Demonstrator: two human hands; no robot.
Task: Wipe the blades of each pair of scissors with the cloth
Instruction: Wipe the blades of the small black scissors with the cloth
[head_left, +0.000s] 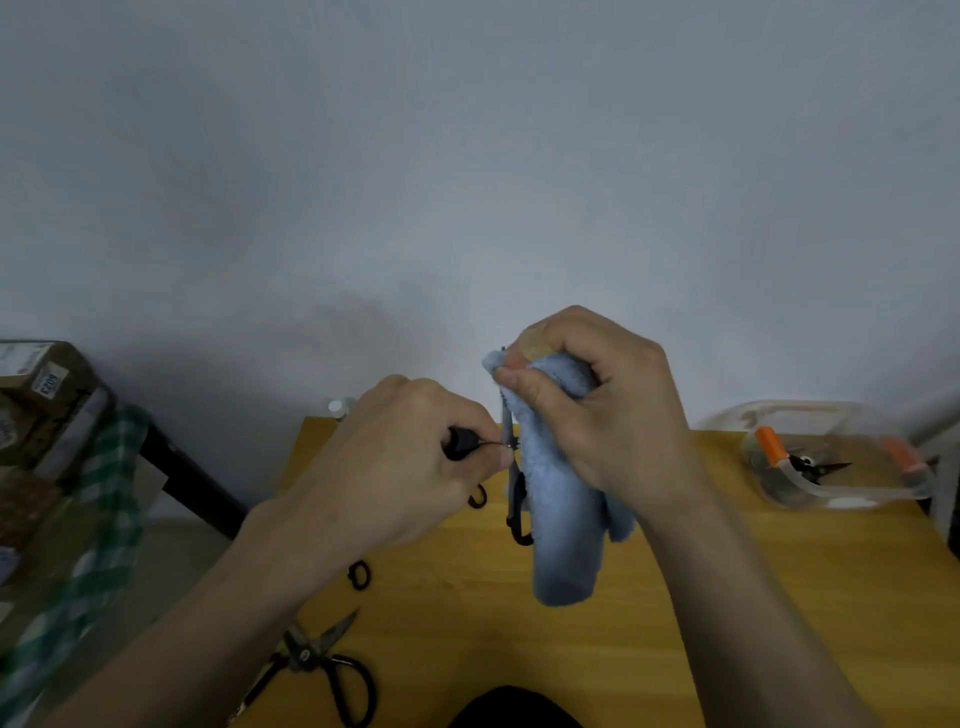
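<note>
Left hand (415, 457): centre of the frame, fingers curled round a black handle of the small scissors (511, 467), held upright above the table.
Right hand (597, 410): just right of centre, pinching the light blue cloth (563, 525) round the upper part of the blade; the cloth hangs down below the hand.
Black-handled scissors (324, 660): lower left, lying on the wooden table (727, 597), blades slightly apart.
Clear plastic container (831, 467): right edge, on the table, holding orange-handled snips (800, 457).

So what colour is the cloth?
Light blue; the cloth shows best in the head view, held in the right hand.
</note>
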